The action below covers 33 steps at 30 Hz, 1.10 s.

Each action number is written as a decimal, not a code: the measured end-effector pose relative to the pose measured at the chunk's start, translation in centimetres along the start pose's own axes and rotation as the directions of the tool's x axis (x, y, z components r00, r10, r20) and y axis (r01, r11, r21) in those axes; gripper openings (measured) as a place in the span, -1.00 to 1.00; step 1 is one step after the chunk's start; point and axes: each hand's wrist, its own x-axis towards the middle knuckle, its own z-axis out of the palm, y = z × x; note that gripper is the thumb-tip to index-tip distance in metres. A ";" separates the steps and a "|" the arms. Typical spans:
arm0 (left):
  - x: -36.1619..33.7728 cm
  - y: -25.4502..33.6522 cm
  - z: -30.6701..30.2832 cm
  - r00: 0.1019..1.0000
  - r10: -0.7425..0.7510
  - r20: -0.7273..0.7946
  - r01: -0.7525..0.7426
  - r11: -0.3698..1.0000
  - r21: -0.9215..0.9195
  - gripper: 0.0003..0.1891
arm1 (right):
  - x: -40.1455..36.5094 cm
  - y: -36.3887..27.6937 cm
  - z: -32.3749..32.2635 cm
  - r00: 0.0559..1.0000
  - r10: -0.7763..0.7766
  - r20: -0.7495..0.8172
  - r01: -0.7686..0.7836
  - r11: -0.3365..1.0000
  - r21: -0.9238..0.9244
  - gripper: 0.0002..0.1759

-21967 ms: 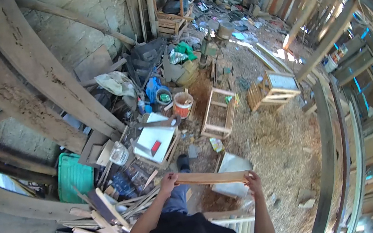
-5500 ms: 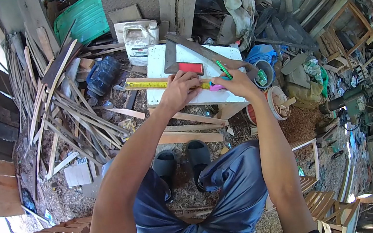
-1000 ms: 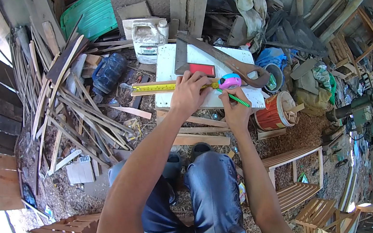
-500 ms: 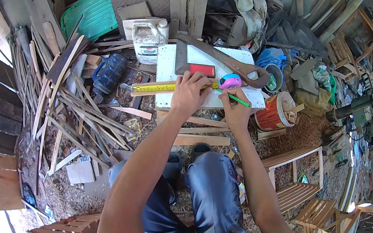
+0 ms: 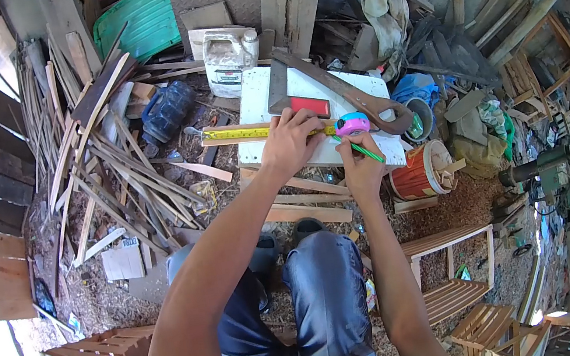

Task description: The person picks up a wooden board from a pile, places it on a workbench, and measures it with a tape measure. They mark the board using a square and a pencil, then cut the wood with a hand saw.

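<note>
My left hand (image 5: 288, 143) presses the yellow tape blade (image 5: 239, 134) down on a thin wooden strip (image 5: 220, 142) lying across the white board (image 5: 257, 96). The pink and blue tape measure case (image 5: 352, 123) sits at the blade's right end. My right hand (image 5: 361, 158) pinches a green pencil (image 5: 371, 154), its tip by the strip just below the case. Behind my hands, a handsaw (image 5: 353, 92) and a square with a red handle (image 5: 309, 106) lie on the board.
A white jug (image 5: 230, 64) stands behind the board, and a red bucket (image 5: 422, 171) at its right. Wood strips (image 5: 143, 178) are piled on the left. Wooden slatted racks (image 5: 451, 241) stand at the lower right. A blue container (image 5: 166, 112) lies on the ground.
</note>
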 end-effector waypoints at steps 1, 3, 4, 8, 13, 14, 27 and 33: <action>0.0 0.0 0.0 1.000 0.002 -0.002 -0.002 1.000 0.009 -0.80 | 0.0 0.0 0.0 1.000 0.013 0.004 -0.013 1.000 0.013 -0.88; 0.0 0.0 0.0 1.000 -0.002 0.001 0.002 1.000 0.002 -0.80 | -0.1 -0.2 -0.1 1.000 0.008 0.002 -0.008 1.000 -0.009 -0.88; 0.0 0.0 0.0 1.000 -0.007 0.002 0.007 1.000 -0.003 -0.80 | -0.1 -0.2 -0.1 1.000 0.002 0.002 -0.002 1.000 -0.028 -0.88; 0.0 0.0 0.1 1.000 -0.006 0.006 0.006 1.000 0.003 -0.80 | 0.0 0.3 -0.1 1.000 -0.001 0.007 0.001 0.999 -0.038 -0.88; 0.0 0.0 0.0 1.000 -0.008 0.007 0.008 1.000 -0.010 -0.80 | 0.0 0.3 0.1 0.999 -0.035 -0.015 0.035 0.999 -0.011 -0.88; 0.0 0.0 0.0 1.000 -0.008 0.006 0.008 1.000 -0.009 -0.80 | 0.1 0.3 0.1 0.999 -0.036 -0.014 0.035 0.999 -0.011 -0.88; 0.0 0.1 -0.1 1.000 -0.007 0.005 0.007 1.000 -0.014 -0.79 | 0.1 0.4 0.0 1.000 -0.018 -0.002 0.018 1.000 0.008 -0.88; 0.0 0.0 0.0 1.000 0.000 -0.010 -0.001 1.000 -0.008 -0.81 | 0.1 0.5 0.0 1.000 -0.019 -0.001 0.019 0.999 0.039 -0.88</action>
